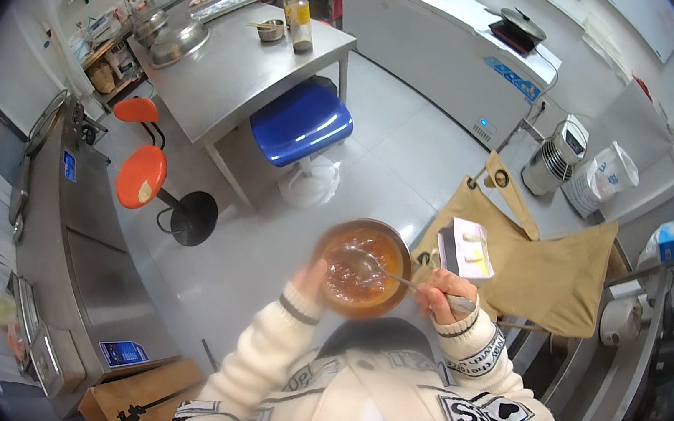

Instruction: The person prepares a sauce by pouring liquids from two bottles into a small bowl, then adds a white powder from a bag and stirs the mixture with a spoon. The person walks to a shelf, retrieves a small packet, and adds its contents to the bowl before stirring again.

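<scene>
A round metal bowl is held up in front of my chest, with a glossy reddish-orange liquid in it. My left hand grips the bowl's left rim, slightly blurred. In my right hand is the handle of a large metal spoon, slanting over the right rim. The spoon's head lies in the liquid near the middle of the bowl. What the left fingers do under the bowl is hidden.
A khaki cloth and a small box are at the right. Ahead stand a blue stool, an orange chair and a steel table with bottles. A chest freezer lines the right; a cardboard box sits lower left.
</scene>
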The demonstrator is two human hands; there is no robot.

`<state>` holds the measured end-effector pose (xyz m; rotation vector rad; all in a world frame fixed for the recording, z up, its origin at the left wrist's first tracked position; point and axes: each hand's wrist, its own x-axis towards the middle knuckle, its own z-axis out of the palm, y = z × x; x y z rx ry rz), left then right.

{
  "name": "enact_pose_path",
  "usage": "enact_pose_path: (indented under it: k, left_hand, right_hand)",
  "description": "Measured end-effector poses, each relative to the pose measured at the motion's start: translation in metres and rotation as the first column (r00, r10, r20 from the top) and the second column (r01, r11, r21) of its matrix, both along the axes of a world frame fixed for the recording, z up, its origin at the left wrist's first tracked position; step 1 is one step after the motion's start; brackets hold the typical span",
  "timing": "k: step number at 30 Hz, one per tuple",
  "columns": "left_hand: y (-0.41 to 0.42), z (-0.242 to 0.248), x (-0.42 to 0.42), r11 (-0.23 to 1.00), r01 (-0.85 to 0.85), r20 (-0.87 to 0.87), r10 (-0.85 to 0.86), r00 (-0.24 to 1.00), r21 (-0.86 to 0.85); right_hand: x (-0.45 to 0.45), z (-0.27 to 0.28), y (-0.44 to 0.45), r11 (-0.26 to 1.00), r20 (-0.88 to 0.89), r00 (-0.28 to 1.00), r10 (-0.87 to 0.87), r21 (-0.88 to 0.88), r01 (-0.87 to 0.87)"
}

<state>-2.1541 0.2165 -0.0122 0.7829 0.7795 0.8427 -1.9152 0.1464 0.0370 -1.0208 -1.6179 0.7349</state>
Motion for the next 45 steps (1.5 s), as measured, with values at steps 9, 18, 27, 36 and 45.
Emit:
enact_pose_path:
  k: [9, 18, 27, 36, 45]
  left_hand:
    - [0.094, 0.0, 0.018, 0.989, -0.146, 0.019, 0.146, 0.989, 0.017]
    - [0.206, -0.022, 0.012, 0.961, -0.265, 0.032, 0.263, 0.964, 0.079]
    - [0.348, -0.04, -0.012, 0.931, -0.324, -0.102, 0.343, 0.934, 0.166]
    - [0.44, -0.066, -0.006, 0.95, -0.305, -0.127, 0.311, 0.942, 0.063]
    - [0.517, -0.063, 0.066, 0.919, -0.39, -0.134, 0.394, 0.909, 0.06]
  right_hand:
    - [0.034, 0.007, 0.122, 0.993, -0.077, 0.997, -0.023, -0.12, 0.013]
    - [0.02, 0.001, 0.262, 0.988, 0.048, 0.988, 0.145, 0.047, -0.147]
    - [0.018, -0.026, 0.393, 0.973, -0.162, 0.987, 0.017, -0.225, -0.053]
    - [-0.006, -0.052, 0.48, 0.835, -0.478, 0.849, -0.224, -0.544, -0.086]
    - [0.097, -0.028, 0.602, 0.975, 0.173, 0.964, 0.204, 0.051, -0.216]
